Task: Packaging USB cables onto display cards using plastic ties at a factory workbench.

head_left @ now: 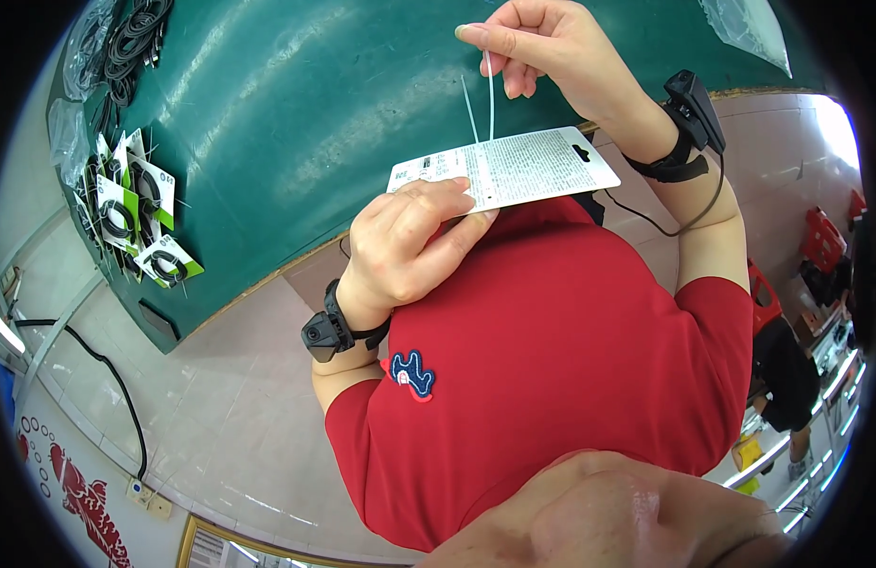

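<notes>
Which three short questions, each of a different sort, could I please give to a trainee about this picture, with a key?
1. What does the left hand hold?
A) a screwdriver
B) a white printed packaging card
C) a roll of tape

2. True or false: the right hand pinches one thin white strand, while a second strand stands free.

3. Fill in: the carded black cables are piled on a ____ tabletop.

Key: 1 B; 2 true; 3 green.

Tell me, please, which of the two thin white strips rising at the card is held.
The right strip: its upper end is pinched by the right hand. The left strip has a free tip.
</notes>
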The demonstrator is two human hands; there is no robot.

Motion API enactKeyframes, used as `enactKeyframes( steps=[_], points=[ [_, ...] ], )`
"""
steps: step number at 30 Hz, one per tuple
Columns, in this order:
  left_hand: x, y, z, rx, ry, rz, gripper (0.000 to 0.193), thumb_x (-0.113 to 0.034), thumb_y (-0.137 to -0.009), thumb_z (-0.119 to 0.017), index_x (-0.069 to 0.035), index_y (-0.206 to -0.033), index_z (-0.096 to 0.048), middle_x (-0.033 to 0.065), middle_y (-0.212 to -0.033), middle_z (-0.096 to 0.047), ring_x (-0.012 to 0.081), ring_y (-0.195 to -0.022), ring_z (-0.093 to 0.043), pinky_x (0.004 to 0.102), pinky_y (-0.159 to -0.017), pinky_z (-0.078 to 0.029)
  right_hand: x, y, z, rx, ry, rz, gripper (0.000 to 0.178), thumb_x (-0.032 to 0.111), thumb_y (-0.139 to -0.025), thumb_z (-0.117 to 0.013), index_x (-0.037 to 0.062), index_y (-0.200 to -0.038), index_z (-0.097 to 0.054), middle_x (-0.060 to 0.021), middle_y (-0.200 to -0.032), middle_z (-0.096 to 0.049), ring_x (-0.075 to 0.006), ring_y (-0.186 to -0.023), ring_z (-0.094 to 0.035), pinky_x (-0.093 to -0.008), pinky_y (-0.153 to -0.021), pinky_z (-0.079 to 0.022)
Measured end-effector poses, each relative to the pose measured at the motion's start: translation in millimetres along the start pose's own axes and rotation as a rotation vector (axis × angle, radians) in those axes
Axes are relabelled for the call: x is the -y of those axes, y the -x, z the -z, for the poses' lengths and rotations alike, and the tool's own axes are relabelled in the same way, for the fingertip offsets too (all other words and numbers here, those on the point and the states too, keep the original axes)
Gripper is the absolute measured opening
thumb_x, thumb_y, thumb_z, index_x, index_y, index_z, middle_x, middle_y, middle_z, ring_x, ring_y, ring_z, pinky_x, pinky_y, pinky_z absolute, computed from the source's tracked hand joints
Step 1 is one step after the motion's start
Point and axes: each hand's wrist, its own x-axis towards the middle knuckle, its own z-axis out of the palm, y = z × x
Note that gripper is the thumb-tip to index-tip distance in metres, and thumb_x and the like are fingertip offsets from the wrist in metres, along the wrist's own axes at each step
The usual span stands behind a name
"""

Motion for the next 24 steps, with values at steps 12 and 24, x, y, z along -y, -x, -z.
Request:
enactKeyframes(
  steps=[12,24],
  points=[
    [0.7,0.1,-0.3,-0.001,0.011,0.004,0.018,-0.005,-0.065,-0.08,-0.004,-0.082,-0.073,0.0061,-0.083,-0.062,0.0218,-0.077,-0.071,0.0284,-0.055,-0.055,-1.2,-1.6,-0.8,-0.001,-0.003,0.009,0.021,0.019,-0.091,-0.072,0.0,-0.083,-0.066,-0.0069,-0.074,-0.069,-0.0083,-0.054,-0.059,-0.0184,-0.049,-0.046],
    [0.0,-0.6,0.5,-0.014,0.026,0.02,0.016,-0.005,-0.067,-0.08,-0.004,-0.081,-0.073,0.0064,-0.083,-0.063,0.0224,-0.078,-0.071,0.0293,-0.057,-0.056,-5.7,-4.8,-0.2,-0.011,0.07,-0.065,0.023,0.021,-0.091,-0.072,0.0003,-0.083,-0.066,-0.0058,-0.074,-0.069,-0.0079,-0.053,-0.058,-0.0185,-0.049,-0.045]
  ],
)
